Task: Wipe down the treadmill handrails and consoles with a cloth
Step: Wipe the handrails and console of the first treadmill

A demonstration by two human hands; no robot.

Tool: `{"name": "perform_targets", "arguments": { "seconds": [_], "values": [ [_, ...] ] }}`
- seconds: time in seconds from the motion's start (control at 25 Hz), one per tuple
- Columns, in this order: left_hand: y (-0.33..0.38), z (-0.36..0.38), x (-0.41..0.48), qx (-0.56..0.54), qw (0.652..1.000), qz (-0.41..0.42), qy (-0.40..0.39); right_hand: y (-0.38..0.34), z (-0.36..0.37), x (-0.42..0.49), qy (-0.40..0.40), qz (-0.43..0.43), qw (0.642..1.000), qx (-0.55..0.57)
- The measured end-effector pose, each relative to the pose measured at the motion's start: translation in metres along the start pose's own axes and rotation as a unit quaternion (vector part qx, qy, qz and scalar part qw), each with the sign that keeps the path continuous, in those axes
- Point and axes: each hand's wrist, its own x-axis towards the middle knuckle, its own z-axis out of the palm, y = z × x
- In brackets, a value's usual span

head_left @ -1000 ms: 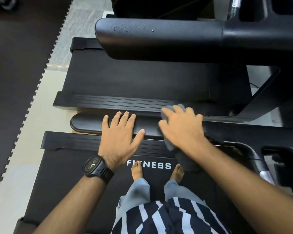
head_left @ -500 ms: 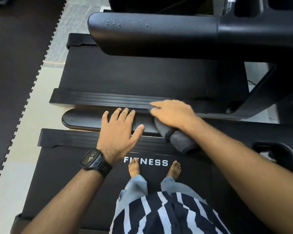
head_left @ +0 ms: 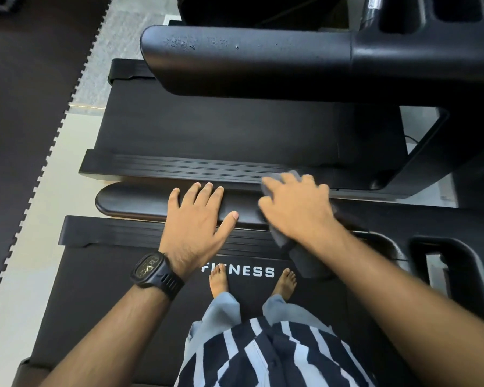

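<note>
Presses the grey cloth (head_left: 305,259) flat onto the near handrail (head_left: 134,202) with the right hand (head_left: 296,210), fingers spread rather than curled round it. Sits further right and nearer than half a second ago: probably mid-stroke, rubbing to and fro. Keeps the left hand (head_left: 199,219) flat on the rail just left of the cloth, blocking the left end. Leaves the far treadmill's speckled handrail (head_left: 246,57) untouched.

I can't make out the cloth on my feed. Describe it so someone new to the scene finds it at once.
Start at the white FITNESS lettering on the belt; just beyond it runs a rounded black handrail. The cloth lies under the right hand on that rail and drapes off its near side. It is the only soft, grey thing among hard black parts.
</note>
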Motion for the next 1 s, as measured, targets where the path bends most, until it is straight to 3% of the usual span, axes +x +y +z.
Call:
{"name": "perform_targets", "arguments": {
  "seconds": [0.08, 0.12, 0.2, 0.24, 0.28, 0.36, 0.44, 0.52, 0.6, 0.64, 0.72, 0.8, 0.88, 0.92, 0.96, 1.0],
  "values": [
    [0.004, 0.0, 0.001, 0.001, 1.0, 0.001, -0.001, -0.009, 0.008, -0.009, 0.037, -0.133, 0.99, 0.03],
    [0.005, 0.0, 0.002, 0.001, 1.0, 0.001, -0.003, -0.004, 0.0, 0.008, 0.007, -0.143, 0.988, 0.06],
    [0.007, 0.0, 0.003, -0.001, 1.0, 0.004, -0.007, 0.01, -0.014, 0.03, -0.088, 0.001, 0.99, 0.109],
    [0.008, 0.0, 0.002, -0.001, 1.0, 0.005, -0.006, 0.016, -0.012, 0.026, -0.091, 0.063, 0.989, 0.094],
    [0.009, 0.0, 0.002, -0.001, 1.0, 0.006, -0.003, 0.019, -0.004, 0.013, -0.043, 0.077, 0.995, 0.039],
    [0.011, 0.001, 0.002, 0.001, 1.0, 0.007, 0.001, 0.0, 0.008, -0.018, 0.041, -0.029, 0.999, 0.002],
    [0.013, 0.0, 0.002, -0.002, 1.0, 0.007, 0.0, -0.003, 0.004, 0.001, 0.031, -0.138, 0.989, 0.052],
    [0.013, -0.001, 0.003, -0.005, 1.0, 0.01, -0.002, 0.008, -0.015, 0.032, -0.091, -0.031, 0.989, 0.11],
    [0.014, 0.0, 0.001, -0.004, 1.0, 0.014, -0.005, 0.023, -0.005, 0.023, -0.071, 0.086, 0.991, 0.077],
    [0.014, 0.0, 0.001, -0.002, 1.0, 0.012, -0.001, 0.02, 0.0, 0.005, -0.016, 0.085, 0.996, 0.015],
    [0.016, 0.0, 0.001, -0.001, 1.0, 0.011, -0.004, -0.001, 0.012, -0.016, 0.046, -0.023, 0.999, -0.005],
    [0.018, -0.001, 0.002, -0.003, 1.0, 0.01, -0.002, -0.001, 0.001, 0.008, 0.008, -0.098, 0.994, 0.05],
    [0.019, 0.0, 0.002, -0.005, 1.0, 0.013, -0.004, 0.015, -0.014, 0.034, -0.091, 0.011, 0.99, 0.104],
    [0.02, 0.001, 0.001, -0.003, 1.0, 0.016, -0.008, 0.024, -0.01, 0.029, -0.091, 0.068, 0.989, 0.093],
    [0.021, 0.001, 0.0, -0.001, 1.0, 0.017, -0.007, 0.029, -0.002, 0.013, -0.049, 0.089, 0.994, 0.038],
    [0.022, 0.001, 0.001, 0.0, 1.0, 0.018, -0.002, 0.023, 0.005, -0.006, 0.017, 0.055, 0.998, -0.022]
  ]
}}
